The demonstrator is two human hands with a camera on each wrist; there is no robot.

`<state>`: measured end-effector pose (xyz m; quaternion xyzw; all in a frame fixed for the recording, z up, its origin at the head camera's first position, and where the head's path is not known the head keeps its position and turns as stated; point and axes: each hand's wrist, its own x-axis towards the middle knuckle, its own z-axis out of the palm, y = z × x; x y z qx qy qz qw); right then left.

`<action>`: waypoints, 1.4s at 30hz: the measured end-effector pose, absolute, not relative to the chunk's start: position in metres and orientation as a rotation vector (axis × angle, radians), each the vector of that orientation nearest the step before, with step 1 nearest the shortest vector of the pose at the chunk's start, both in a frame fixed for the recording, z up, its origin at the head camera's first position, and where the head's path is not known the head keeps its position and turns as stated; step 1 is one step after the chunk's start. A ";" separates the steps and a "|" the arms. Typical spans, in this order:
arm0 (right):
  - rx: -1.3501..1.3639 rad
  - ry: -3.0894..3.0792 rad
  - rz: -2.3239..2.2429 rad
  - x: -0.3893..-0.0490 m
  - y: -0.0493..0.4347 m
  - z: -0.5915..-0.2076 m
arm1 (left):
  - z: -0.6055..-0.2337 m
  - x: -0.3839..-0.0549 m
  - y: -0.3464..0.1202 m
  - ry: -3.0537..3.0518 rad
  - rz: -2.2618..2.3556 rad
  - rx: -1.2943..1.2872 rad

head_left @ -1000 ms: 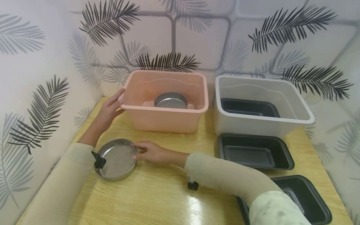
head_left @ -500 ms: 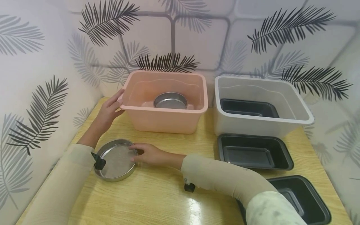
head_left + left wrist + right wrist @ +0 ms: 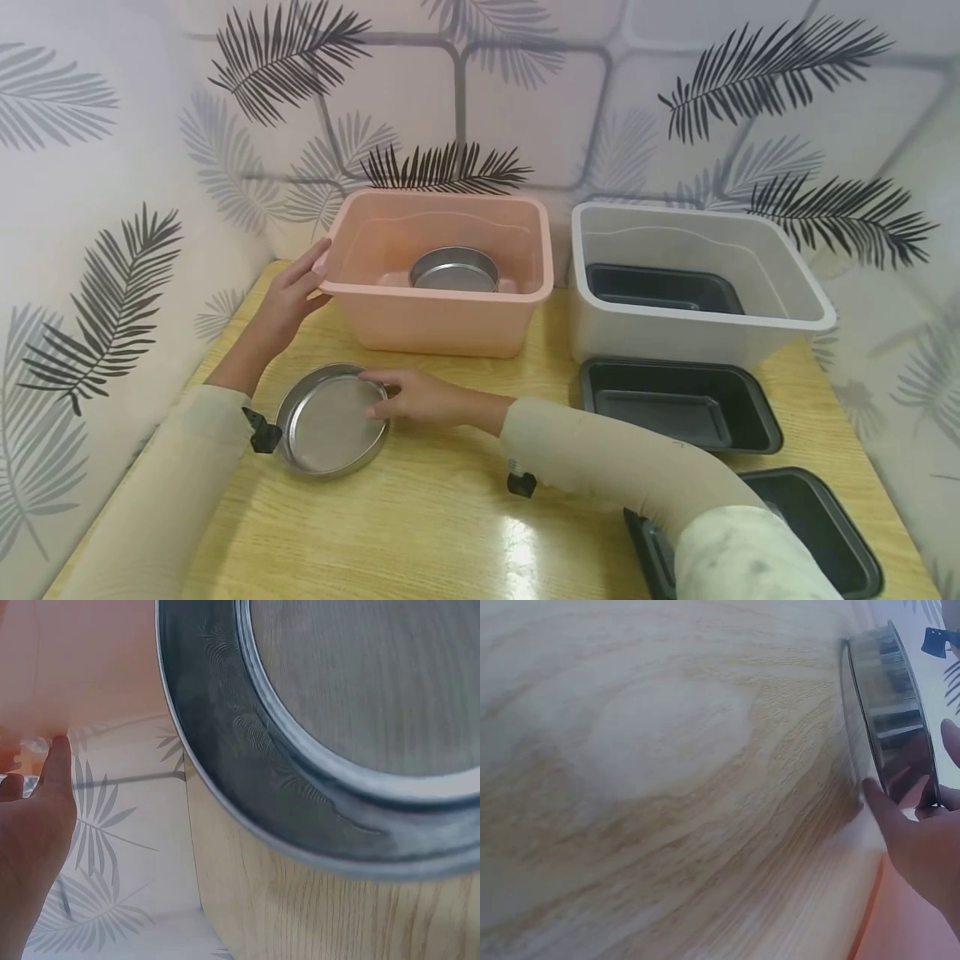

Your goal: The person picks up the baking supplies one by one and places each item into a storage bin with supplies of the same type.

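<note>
A round silver cake pan (image 3: pixel 330 425) is at the left of the table. My right hand (image 3: pixel 423 398) pinches its right rim, thumb inside and other fingers outside. In the right wrist view the fingers (image 3: pixel 889 814) are against the pan's side wall (image 3: pixel 892 705); whether the pan is lifted I cannot tell. At the back left, my left hand (image 3: pixel 288 296) holds the left rim of a pink plastic bin (image 3: pixel 442 321), partly seen in the left wrist view. A second round pan (image 3: pixel 454 271) lies inside that bin.
Right of the pink bin stands a white bin (image 3: pixel 690 333) with a dark loaf pan (image 3: pixel 663 287) in it. A black loaf pan (image 3: pixel 675 408) lies in front, and another dark pan (image 3: pixel 817 517) is nearer, partly behind my right sleeve. A patterned wall closes off the back and sides.
The round pan and my right hand have shifted to the right and slightly away from me. My left hand stays on the pink bin's rim.
</note>
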<state>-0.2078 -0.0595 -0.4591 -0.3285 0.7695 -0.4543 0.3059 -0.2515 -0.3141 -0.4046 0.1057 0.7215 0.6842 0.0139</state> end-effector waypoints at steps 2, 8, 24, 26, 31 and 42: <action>-0.863 2.036 -1.228 -0.210 -0.056 -0.460 | -0.405 -0.252 -0.314 2.248 2.129 0.328; -0.857 2.048 -1.274 -0.215 -0.045 -0.464 | -0.405 -0.254 -0.312 2.225 2.146 0.331; -0.864 2.043 -1.288 -0.219 -0.008 -0.431 | -0.400 -0.251 -0.314 2.276 2.095 0.324; -0.853 2.028 -1.296 -0.217 -0.004 -0.425 | -0.400 -0.251 -0.314 2.274 2.095 0.322; -0.845 2.030 -1.307 -0.214 0.008 -0.413 | -0.400 -0.251 -0.312 2.269 2.086 0.323; -0.940 2.147 -1.204 -0.210 0.024 -0.376 | -0.401 -0.250 -0.313 2.261 2.109 0.299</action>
